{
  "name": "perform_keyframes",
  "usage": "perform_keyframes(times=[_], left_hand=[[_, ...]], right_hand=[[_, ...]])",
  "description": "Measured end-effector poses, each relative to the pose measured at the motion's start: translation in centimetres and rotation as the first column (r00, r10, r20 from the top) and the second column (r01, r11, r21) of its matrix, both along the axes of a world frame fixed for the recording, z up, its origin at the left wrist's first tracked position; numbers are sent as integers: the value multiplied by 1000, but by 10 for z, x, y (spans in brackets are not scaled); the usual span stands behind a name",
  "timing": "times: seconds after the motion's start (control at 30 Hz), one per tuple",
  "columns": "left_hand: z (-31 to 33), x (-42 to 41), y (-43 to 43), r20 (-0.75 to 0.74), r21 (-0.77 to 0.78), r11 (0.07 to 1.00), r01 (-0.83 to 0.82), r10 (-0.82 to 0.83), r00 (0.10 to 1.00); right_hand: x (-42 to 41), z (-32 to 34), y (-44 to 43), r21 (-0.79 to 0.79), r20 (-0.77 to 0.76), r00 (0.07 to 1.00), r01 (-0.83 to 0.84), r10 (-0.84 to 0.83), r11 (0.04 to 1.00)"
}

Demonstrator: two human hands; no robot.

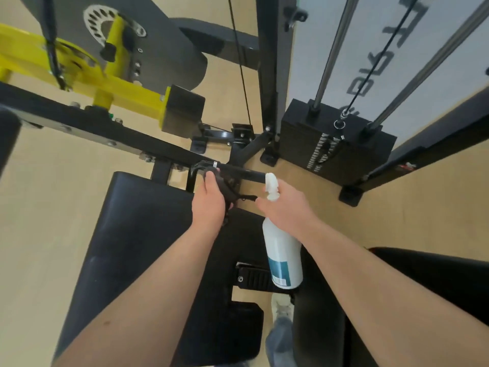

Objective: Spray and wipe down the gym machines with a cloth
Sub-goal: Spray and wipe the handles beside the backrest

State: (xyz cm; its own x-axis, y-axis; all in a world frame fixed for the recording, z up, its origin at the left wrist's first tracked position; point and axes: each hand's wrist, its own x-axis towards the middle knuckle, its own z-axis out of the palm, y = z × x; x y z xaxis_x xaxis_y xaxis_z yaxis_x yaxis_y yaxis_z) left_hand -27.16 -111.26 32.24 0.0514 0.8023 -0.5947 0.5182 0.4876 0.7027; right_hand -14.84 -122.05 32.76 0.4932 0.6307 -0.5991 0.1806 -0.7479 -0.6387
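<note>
left hand (209, 201) clamps a dark cloth (225, 184) on the handle (243, 171), right hand (287, 205) grips the spray bottle (283, 256) by the neck, so it dangles and might bang the seat (137, 223) tbh

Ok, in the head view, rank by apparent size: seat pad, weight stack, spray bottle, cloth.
seat pad
weight stack
spray bottle
cloth
The left hand hides part of the cloth.

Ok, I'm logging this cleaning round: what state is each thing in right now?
left hand: grips the cloth on the handle.
cloth: dark, bunched round the handle's bend.
handle: black bar, partly covered by cloth.
right hand: holds the spray bottle by its neck.
spray bottle: upright, nozzle near the handle.
weight stack: plates together, none raised.
</note>
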Motion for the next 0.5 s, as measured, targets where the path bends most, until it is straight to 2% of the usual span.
perform_keyframes(times=[0.2, 0.37, 0.5], left_hand=[[-19, -10, 26, -51, 163, 985, 59, -51, 997], [-21, -14, 29, -103, 203, 974, 104, -84, 991], [-21, -14, 32, -170, 312, 922, 231, -186, 968]], right_hand=[[3, -33, 32, -48, 50, 983, -176, 179, 983], [-2, -51, 51, -80, 114, 965, -230, 238, 970], [5, -60, 51, -126, 98, 978, -172, 185, 977]])
